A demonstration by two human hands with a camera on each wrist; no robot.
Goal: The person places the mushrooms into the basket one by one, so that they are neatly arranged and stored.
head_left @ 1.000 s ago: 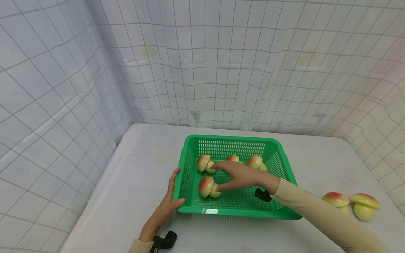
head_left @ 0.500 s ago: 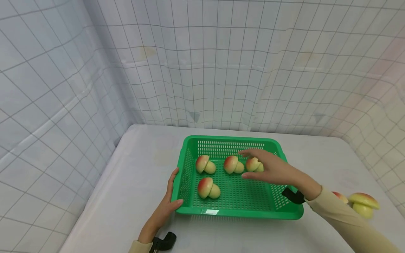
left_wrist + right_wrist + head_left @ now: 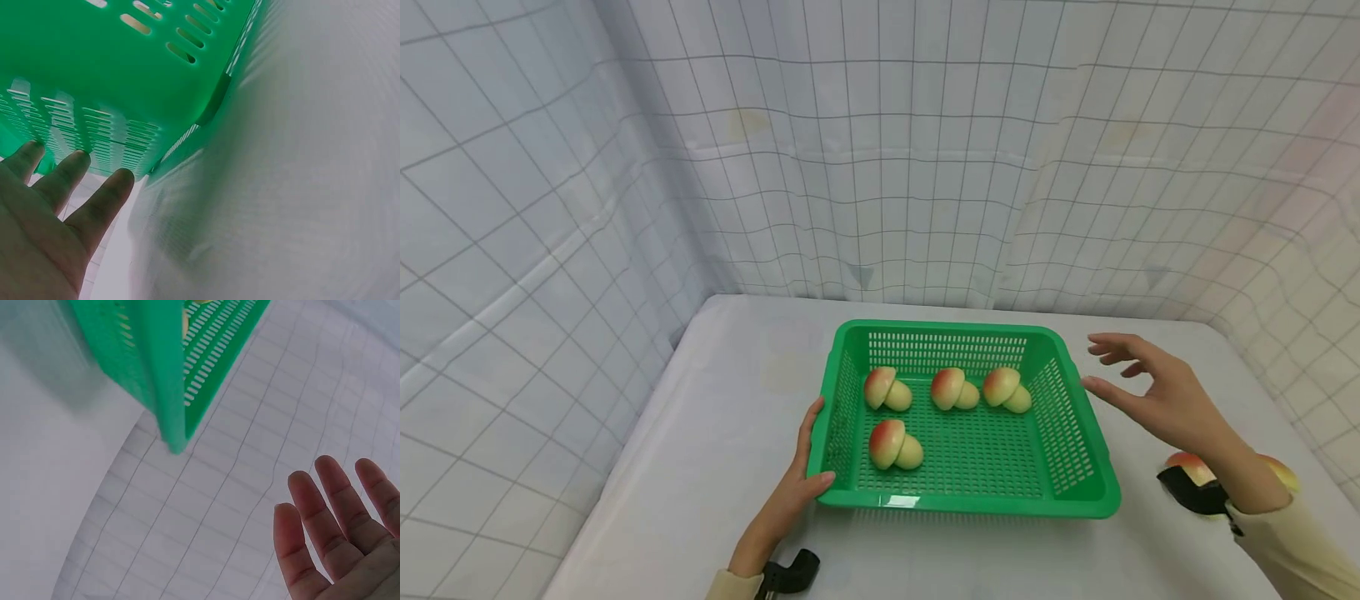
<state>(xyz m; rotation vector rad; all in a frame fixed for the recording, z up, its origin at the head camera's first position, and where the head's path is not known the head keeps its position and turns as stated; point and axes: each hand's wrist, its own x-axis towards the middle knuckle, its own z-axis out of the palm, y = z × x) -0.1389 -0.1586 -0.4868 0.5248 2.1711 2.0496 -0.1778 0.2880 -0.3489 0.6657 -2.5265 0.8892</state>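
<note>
Behind the white tabletop (image 3: 760, 375), saw gridded sheeting (image 3: 910, 183). Found four mushroom-shaped pieces (image 3: 886, 444) in the green basket (image 3: 962, 505), two outer pieces (image 3: 1184, 462) partly hidden right of it. Rested left hand (image 3: 793, 492) straight-fingered against its left side; held right hand (image 3: 1165, 400) wide, unladen, beyond its right rim. Likely risked skewing the basket by uneven pressing or rolling outer pieces with the sleeve (image 3: 1292, 537).

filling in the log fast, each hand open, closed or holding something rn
Left hand: open, touching the green basket.
Right hand: open, holding nothing.
</note>
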